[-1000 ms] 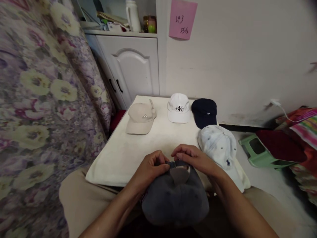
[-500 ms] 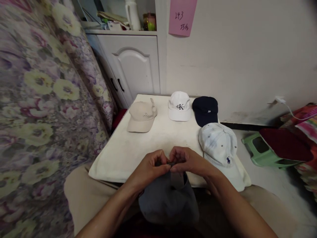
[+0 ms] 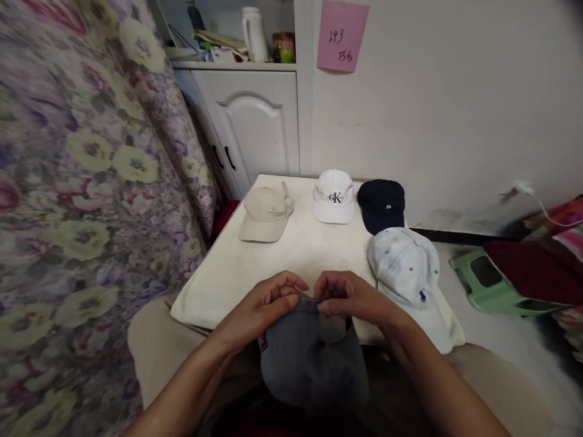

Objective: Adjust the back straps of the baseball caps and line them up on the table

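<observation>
A dark grey baseball cap (image 3: 310,358) hangs between my hands over my lap, its strap edge uppermost. My left hand (image 3: 276,300) pinches the upper edge from the left, thumb on the near side. On the other side my right hand (image 3: 344,297) grips the strap end by the opening. Part of a red mark shows on the cap's left side. Beyond the hands, a beige cap (image 3: 266,212), a white cap (image 3: 334,197) with black letters and a navy cap (image 3: 382,206) sit on the table. Nearest my right forearm lies a pale blue washed cap (image 3: 405,267).
A cream cloth covers the table (image 3: 218,291) before my knees. Floral curtains (image 3: 91,243) hang at left, and a white cabinet (image 3: 255,121) stands behind. At right is a green stool (image 3: 487,285) with a dark red top.
My left hand has shifted slightly left along the cap's edge, so the fingertips of both hands are further apart. More of the grey cap's edge and its red mark now show.
</observation>
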Demonstrator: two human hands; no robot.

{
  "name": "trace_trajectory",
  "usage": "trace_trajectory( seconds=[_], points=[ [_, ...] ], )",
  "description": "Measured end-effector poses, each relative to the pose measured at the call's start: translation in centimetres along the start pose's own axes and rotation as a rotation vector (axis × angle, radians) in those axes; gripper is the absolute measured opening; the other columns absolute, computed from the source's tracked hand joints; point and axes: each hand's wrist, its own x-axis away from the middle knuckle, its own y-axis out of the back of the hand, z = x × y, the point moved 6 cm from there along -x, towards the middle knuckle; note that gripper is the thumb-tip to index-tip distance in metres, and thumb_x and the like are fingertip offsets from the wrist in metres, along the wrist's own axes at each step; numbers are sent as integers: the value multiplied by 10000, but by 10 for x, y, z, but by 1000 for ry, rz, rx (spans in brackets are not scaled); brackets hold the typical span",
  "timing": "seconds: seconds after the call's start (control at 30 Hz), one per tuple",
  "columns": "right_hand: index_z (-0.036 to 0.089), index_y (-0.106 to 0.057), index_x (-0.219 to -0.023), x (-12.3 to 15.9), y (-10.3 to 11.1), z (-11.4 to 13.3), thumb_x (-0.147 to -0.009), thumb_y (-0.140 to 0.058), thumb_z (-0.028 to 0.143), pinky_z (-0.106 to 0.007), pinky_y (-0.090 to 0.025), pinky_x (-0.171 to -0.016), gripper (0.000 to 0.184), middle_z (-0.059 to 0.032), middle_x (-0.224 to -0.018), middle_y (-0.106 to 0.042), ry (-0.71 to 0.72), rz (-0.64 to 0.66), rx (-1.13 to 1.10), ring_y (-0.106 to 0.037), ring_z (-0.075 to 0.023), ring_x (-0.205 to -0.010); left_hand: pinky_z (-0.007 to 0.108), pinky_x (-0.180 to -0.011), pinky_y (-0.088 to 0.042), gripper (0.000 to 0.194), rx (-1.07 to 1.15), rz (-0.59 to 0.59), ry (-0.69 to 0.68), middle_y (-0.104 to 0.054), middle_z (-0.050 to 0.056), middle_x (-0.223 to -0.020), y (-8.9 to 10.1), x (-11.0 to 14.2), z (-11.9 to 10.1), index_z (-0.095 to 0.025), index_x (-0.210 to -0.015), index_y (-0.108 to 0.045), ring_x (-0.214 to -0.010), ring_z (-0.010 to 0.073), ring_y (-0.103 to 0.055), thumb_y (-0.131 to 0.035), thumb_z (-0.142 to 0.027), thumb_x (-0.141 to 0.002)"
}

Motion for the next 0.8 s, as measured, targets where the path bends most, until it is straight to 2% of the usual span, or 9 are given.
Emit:
trace_trajectory(
  seconds=[0.13,0.4,0.63,0.8],
  points=[
    [168,-604,-850,2,0,0,-758,-771,257,-172,-330,-442,210,46,-652,-606,21,24,-66,-467,-64,-498,229,-563,-326,292,-55,-87,-26,-592,1,-811,5,4,-4,-206,-1018,-640,-660,130,-476,-520,-460,-937],
    [171,-571,-828,2,-4,2,-750,-802,325,-173,-301,-431,287,58,-683,-554,63,66,-308,-432,-46,-478,236,-625,-359,245,67,20,-39,-603,10,-839,-5,7,-6,-196,-999,-618,-701,139,-504,-628,-412,-884],
    [169,-582,-834,1,-5,-2,-754,-810,316,-173,-315,-426,283,55,-680,-547,72,100,-372,-446,-48,-470,232,-608,-339,248,35,-15,-36,-592,2,-824,-2,6,-5,-188,-981,-610,-674,126,-482,-580,-426,-917],
    [157,-591,-836,0,-4,-4,-768,-795,385,-170,-339,-426,313,45,-695,-549,47,78,-365,-458,-47,-472,237,-611,-333,248,-16,-33,-26,-580,-1,-806,4,6,-2,-185,-984,-623,-683,135,-479,-569,-418,-923]
  ],
)
